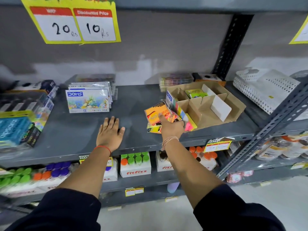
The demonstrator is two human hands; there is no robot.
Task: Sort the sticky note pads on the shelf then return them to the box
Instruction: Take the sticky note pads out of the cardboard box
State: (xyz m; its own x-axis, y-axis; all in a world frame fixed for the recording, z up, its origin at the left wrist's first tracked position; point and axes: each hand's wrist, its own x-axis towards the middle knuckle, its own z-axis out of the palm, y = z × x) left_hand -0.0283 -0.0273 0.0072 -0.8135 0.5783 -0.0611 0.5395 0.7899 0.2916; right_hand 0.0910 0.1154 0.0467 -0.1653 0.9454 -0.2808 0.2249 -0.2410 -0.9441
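Note:
My right hand [171, 126] grips an orange sticky note pad [155, 112], tilted up over a small pile of pads on the grey shelf [80, 130]. A yellow pad [154, 129] and a pink pad [189, 125] lie under and beside the hand. Just right of the pile stands a brown cardboard box [233, 105] with dividers; a green pad [195, 93] sits in one back compartment. My left hand [110, 130] rests flat on the bare shelf, fingers spread, holding nothing.
DOHS colour boxes [88, 100] stand at the back left, more packets [18, 127] at the far left. A white perforated basket [265, 90] sits right of the box. A slanted metal upright [266, 129] crosses the right side. Fitfizz bottle cartons [135, 169] fill the lower shelf.

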